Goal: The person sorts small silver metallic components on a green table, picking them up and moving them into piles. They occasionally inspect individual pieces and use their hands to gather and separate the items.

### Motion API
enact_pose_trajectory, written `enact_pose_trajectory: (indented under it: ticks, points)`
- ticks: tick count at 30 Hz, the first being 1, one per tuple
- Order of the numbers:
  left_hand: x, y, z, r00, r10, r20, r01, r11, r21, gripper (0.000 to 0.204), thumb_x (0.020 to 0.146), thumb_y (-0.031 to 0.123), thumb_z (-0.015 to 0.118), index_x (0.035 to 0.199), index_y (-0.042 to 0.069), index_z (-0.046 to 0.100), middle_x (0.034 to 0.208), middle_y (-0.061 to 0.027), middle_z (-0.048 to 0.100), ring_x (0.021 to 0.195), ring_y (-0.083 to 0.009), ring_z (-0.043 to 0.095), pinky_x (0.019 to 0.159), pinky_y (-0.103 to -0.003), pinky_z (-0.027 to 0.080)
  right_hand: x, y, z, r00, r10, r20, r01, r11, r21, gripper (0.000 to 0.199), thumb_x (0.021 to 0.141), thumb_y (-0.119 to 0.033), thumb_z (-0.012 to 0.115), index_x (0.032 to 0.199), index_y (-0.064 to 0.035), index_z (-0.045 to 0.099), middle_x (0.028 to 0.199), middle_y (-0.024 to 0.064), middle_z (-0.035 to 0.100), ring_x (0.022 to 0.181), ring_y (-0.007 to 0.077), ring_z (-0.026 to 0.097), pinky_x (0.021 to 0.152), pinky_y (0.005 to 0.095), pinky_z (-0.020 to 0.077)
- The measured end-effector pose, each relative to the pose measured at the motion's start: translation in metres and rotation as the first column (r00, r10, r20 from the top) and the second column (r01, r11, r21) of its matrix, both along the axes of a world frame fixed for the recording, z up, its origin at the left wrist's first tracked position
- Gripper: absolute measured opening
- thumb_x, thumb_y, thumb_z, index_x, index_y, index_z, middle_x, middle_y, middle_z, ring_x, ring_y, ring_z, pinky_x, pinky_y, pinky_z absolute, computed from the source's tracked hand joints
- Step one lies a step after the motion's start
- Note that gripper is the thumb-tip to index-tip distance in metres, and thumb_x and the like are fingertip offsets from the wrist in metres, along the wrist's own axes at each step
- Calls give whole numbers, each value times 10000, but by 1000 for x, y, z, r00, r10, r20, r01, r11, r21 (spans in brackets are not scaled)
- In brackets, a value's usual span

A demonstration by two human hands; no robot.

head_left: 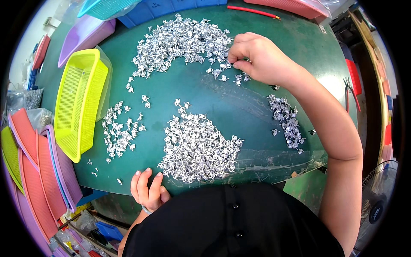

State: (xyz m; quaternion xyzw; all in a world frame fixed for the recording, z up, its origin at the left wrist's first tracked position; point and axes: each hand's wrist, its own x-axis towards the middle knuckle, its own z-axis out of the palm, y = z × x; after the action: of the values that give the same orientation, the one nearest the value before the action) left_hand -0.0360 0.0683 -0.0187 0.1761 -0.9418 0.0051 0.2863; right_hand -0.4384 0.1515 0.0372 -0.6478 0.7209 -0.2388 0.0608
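Small silvery metal parts with thin prongs lie in separate heaps on the green table. At the right end of the far heap (184, 40), my right hand (259, 60) has its thumb and fingers pinched together. Whatever is between the fingertips is too small to make out, and a few loose parts (238, 79) lie just below them. My left hand (147, 186) rests at the near table edge, fingers slightly bent and apart, holding nothing. Beside it is the near heap (199, 147). A thinner scatter (120, 132) lies to the left, and a narrow strip of parts (287, 122) to the right.
A yellow-green basket (77, 137) and a purple bin (81, 40) stand on the left, near stacked trays (40, 171). A blue bin (167, 9) and a red pencil (252, 11) are at the far edge. Pliers (351, 92) lie right; a fan (379, 197) stands beyond.
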Motion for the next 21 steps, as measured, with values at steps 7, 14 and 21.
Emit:
enact_pose_trajectory:
  ticks: [7, 14, 21]
  points:
    - [0, 0, 0, 1000, -10, -5, 10, 1000, 10, 251, 809, 176, 500, 965, 77, 669, 1014, -184, 628, 952, -373, 567, 876, -451, 458, 1, -3, 0, 997, 64, -36, -65, 998, -20, 45, 738, -52, 649, 782, -58, 644, 810, 94, 605, 874, 301, 590, 777, 399, 490]
    - [0, 0, 1, 1000, -4, 2, 4, 1000, 20, 250, 819, 188, 501, 968, 81, 670, 1014, -179, 635, 958, -374, 572, 874, -448, 461, 22, 1, 0, 994, 102, -38, -102, 995, -9, 79, 735, -127, 679, 762, -60, 647, 812, 85, 594, 885, 281, 590, 783, 408, 468]
    - [-3, -1, 4, 1000, -4, -11, 5, 1000, 27, 232, 797, 183, 536, 953, 92, 682, 989, -153, 650, 953, -345, 582, 876, -421, 470, 30, 6, 3, 966, 115, -231, -136, 988, -77, 65, 738, -109, 666, 737, -71, 613, 792, 63, 546, 861, 256, 559, 771, 391, 417]
